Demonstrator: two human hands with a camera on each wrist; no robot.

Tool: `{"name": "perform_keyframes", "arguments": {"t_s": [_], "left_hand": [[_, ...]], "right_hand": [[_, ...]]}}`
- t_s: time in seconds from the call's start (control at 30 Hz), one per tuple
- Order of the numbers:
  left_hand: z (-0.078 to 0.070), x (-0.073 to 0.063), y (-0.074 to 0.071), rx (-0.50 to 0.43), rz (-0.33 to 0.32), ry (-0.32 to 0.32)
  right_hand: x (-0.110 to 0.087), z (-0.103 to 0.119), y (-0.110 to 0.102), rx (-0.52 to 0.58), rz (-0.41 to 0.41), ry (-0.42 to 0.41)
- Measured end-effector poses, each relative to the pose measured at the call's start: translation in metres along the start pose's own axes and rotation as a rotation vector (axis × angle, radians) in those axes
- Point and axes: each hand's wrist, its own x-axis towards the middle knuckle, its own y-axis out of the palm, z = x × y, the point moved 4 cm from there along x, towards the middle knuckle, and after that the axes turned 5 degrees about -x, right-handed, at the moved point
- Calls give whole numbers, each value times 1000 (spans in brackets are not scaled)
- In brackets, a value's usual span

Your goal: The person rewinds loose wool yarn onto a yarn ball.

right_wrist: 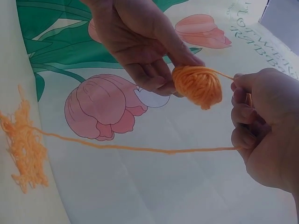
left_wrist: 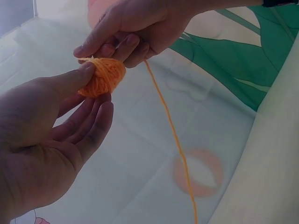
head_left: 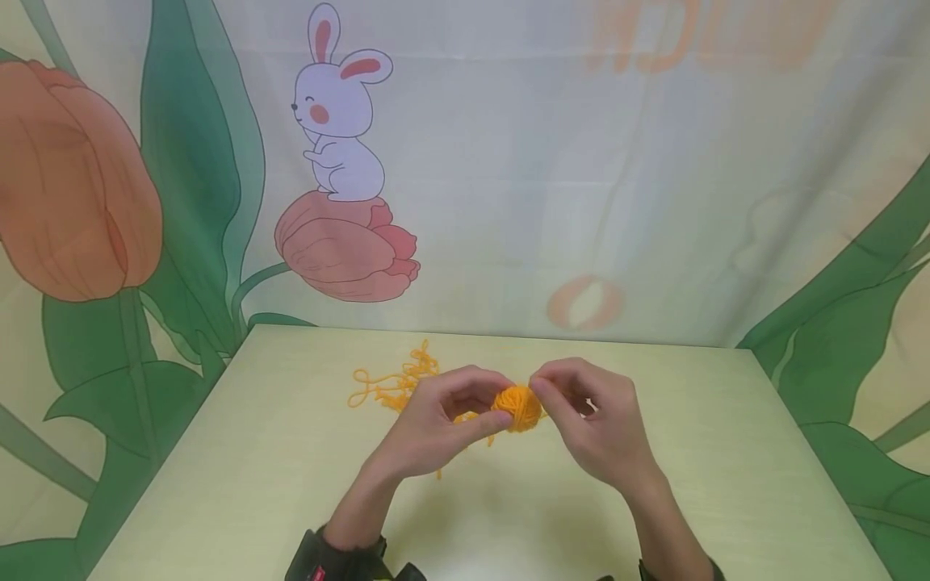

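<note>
A small ball of orange yarn (head_left: 518, 408) is pinched between the thumb and fingers of my left hand (head_left: 443, 420), held above the table. My right hand (head_left: 599, 420) is close to the ball's right side and pinches the yarn strand (right_wrist: 225, 74) that leads off it. In the right wrist view the strand passes through the curled right fingers and comes out below. From there it runs across to a loose heap of orange yarn (right_wrist: 27, 149) on the table. The left wrist view shows the same strand (left_wrist: 170, 121) hanging from the right hand.
The pale table (head_left: 712, 452) lies under both hands, with the loose yarn heap (head_left: 407, 379) behind the left hand. A printed curtain (head_left: 494, 161) with a rabbit and tulips stands along the table's far edge.
</note>
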Motion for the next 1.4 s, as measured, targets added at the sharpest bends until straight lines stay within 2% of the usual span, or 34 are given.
{"name": "perform_keyframes", "arguments": {"t_s": [0.4, 0.67, 0.9, 1.17, 1.4], "left_hand": [[-4, -2, 2, -38, 77, 4], [-13, -3, 1, -70, 62, 19], [-20, -6, -2, -102, -15, 57], [-26, -7, -9, -108, -146, 123], [-23, -7, -15, -76, -268, 68]], "right_hand": [[-2, -14, 4, -9, 11, 55], [-4, -23, 12, 15, 48, 94], [-8, -29, 20, 56, 129, 133], [-10, -26, 26, -7, 183, 112], [-7, -17, 33, 8, 209, 60]]}}
